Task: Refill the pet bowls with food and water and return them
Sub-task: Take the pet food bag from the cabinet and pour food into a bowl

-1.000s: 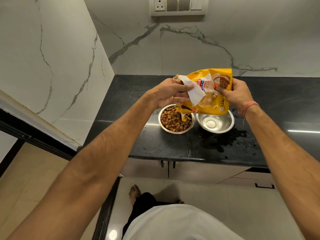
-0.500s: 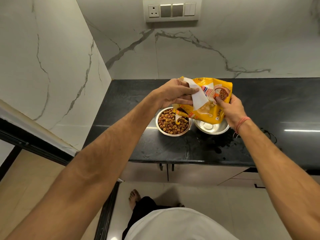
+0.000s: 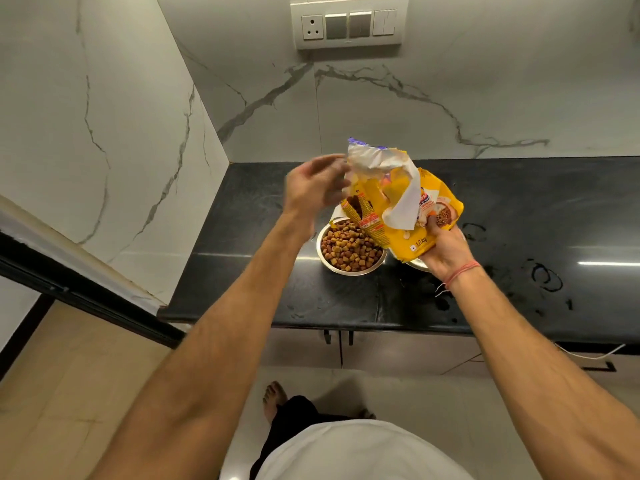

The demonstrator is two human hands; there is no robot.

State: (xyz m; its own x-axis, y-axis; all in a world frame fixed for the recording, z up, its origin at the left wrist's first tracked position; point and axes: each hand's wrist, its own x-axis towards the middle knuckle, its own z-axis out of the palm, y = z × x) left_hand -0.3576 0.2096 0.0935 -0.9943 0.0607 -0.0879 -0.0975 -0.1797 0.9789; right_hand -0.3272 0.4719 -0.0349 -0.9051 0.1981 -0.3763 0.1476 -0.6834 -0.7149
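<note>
Yellow food bag (image 3: 408,216) held above the kibble-filled bowl (image 3: 349,249) on the table (image 3: 277,296), clamped low by right hand (image 3: 441,249); left hand (image 3: 313,188) blurred beside bag mouth, fingers apart. Second bowl (image 3: 417,263) just right, mostly hidden. Best folded shut clear of the kibble-filled bowl.
</note>
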